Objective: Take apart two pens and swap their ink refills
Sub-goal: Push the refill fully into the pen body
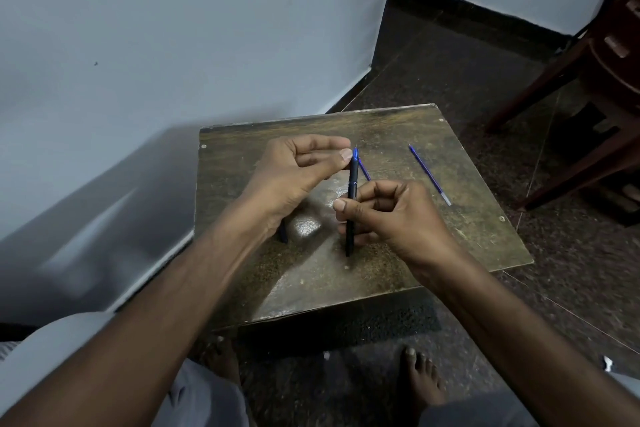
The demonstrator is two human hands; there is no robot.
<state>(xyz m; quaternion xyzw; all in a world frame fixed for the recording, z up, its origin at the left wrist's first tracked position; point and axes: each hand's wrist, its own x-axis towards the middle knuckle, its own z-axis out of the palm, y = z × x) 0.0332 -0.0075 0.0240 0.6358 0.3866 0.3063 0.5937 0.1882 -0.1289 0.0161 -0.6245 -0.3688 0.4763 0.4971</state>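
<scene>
My right hand [394, 215] holds a dark pen barrel [352, 194] upright over the small wooden table [478, 229]. My left hand [298, 173] pinches the blue tip [355, 153] at the barrel's top between thumb and fingers. A loose blue refill [429, 174] lies flat on the table to the right. Another blue rod [364, 170] shows partly behind the held pen. A dark pen part [283, 235] peeks out from under my left wrist.
A pale wall runs along the left and back. A dark wooden chair [602, 80] stands at the right on the speckled floor. My bare feet [420, 378] rest below the table's near edge.
</scene>
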